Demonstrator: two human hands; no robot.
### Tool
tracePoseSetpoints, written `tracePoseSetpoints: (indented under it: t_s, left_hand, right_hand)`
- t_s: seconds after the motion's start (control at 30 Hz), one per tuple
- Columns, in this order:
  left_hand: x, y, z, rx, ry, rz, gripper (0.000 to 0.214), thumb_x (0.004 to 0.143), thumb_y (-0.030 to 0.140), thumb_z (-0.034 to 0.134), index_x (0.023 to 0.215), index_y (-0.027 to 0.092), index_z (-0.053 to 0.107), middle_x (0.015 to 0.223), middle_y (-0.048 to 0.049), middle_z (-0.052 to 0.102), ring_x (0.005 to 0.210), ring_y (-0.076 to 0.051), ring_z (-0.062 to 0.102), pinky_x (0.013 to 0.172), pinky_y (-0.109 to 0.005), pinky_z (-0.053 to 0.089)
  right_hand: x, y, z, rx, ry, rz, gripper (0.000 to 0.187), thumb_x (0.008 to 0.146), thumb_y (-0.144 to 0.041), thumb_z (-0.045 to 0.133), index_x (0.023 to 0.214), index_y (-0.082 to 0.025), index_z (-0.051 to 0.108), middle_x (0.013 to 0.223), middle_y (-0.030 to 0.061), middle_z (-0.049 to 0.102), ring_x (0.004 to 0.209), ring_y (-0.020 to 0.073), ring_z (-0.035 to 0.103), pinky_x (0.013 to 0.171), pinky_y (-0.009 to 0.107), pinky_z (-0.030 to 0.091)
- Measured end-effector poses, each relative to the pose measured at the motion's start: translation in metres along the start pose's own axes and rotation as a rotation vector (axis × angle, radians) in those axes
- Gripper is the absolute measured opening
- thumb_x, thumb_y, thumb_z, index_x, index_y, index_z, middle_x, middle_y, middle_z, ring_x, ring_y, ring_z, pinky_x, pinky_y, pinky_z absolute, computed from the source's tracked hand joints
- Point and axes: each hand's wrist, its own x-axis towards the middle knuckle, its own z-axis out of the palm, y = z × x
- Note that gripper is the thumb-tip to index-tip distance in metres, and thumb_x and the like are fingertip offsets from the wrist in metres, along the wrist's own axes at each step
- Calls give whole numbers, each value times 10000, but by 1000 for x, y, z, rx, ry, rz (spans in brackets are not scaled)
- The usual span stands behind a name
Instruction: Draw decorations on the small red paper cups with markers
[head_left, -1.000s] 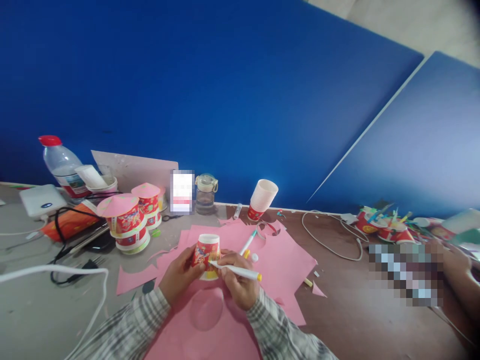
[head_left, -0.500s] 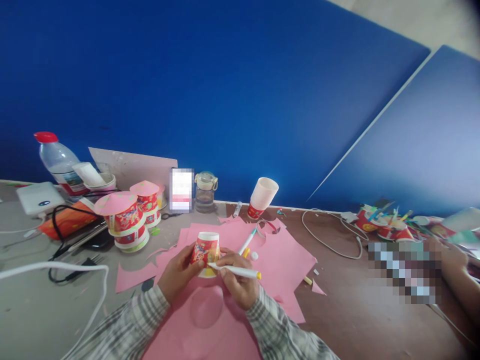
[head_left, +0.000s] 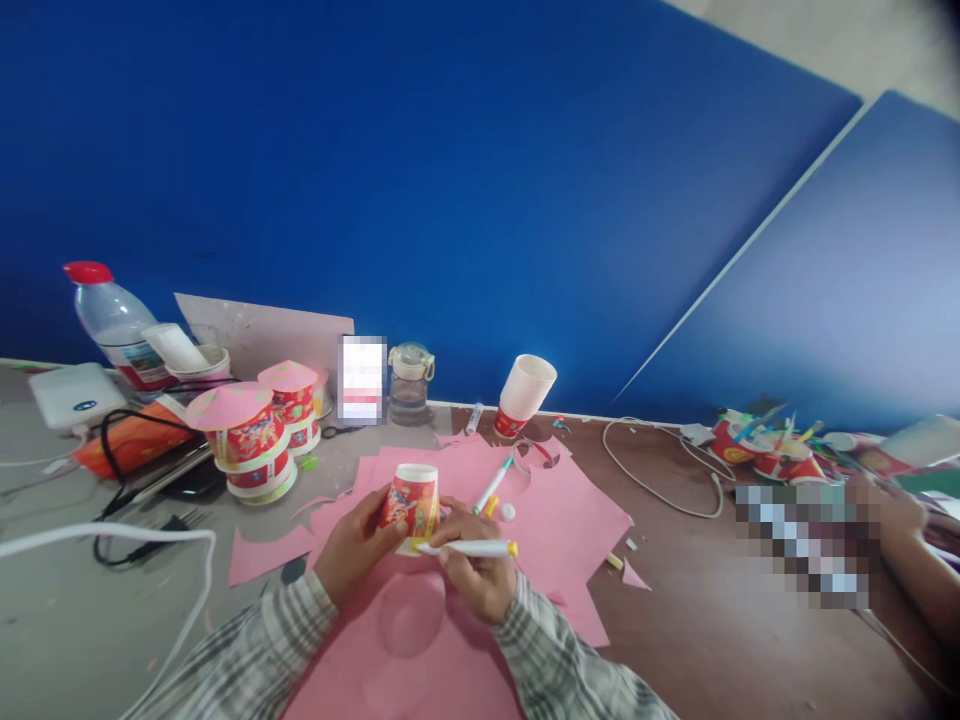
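An upside-down red printed paper cup [head_left: 412, 503] is gripped by my left hand [head_left: 358, 545] from its left side, over a pink paper sheet [head_left: 555, 525]. In my right hand [head_left: 472, 573] is a white marker with a yellow end [head_left: 469, 548], its tip at the cup's lower rim. A round hole [head_left: 411, 615] is cut in the pink sheet just below my hands. Beside them on the pink paper lie a second marker [head_left: 495, 483] and a small white cap [head_left: 508, 512].
Stacked red cups with pink cone lids [head_left: 244, 440] stand at left, by a water bottle [head_left: 112, 322], a white box [head_left: 75, 395] and black cables [head_left: 142, 500]. A stack of white cups [head_left: 526, 393] and a glass jar [head_left: 411, 384] stand by the blue wall. Another person's arm [head_left: 919, 570] is at right.
The marker in my right hand has swung lower and more level along the cup's bottom rim. The cup and my left hand have hardly moved.
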Motion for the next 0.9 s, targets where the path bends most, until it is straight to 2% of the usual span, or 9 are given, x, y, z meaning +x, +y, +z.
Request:
tracePoseSetpoints:
  t_s: [0.1,0.2,0.37,0.47,0.57,0.9]
  left_hand:
    - [1,-1,0,-45,-14,-7,487,534,219,652,1006,129,577,931,-144,689,855,-360,565,742,-480,453]
    - [2,-2,-1,-135,-42,-8,474,565,234,633,1024,136,572,951,-141,683,887,-369,549,745,-494,451]
    - [3,-3,-2,-206,-74,-4,478,568,217,637,1038,159,572,979,-135,675,913,-379,534,761,-502,446]
    - [2,-1,-2,-204,-77,1,483,569,206,638,1044,163,568,978,-133,676,909,-374,537,767,-505,442]
    - [1,1,-1,-214,-94,10,483,577,201,632,1054,163,561,990,-133,672,912,-367,537,767,-496,445]
    - [3,-4,-2,-237,-99,22,520,576,200,631,1086,165,534,1041,-143,645,956,-376,507,767,-489,445]
  right_hand:
    - [-2,3,-2,55,6,50,234,686,-116,516,712,-251,705,591,3,693,596,230,658,889,448,455]
    - [-4,9,-4,102,92,128,199,724,-149,521,779,-233,693,602,16,691,668,246,664,848,442,484]
    - [-4,13,-6,119,174,164,157,753,-187,535,820,-216,675,540,-5,660,535,206,625,819,434,499]
    - [-4,12,-3,119,190,174,157,755,-198,542,833,-211,678,638,21,682,493,184,606,680,370,540]
    - [-4,12,0,142,195,197,159,759,-210,541,839,-205,679,700,42,683,485,175,598,531,300,526]
    - [-5,16,3,199,192,249,168,762,-251,541,844,-195,677,607,23,643,475,174,573,473,281,494]
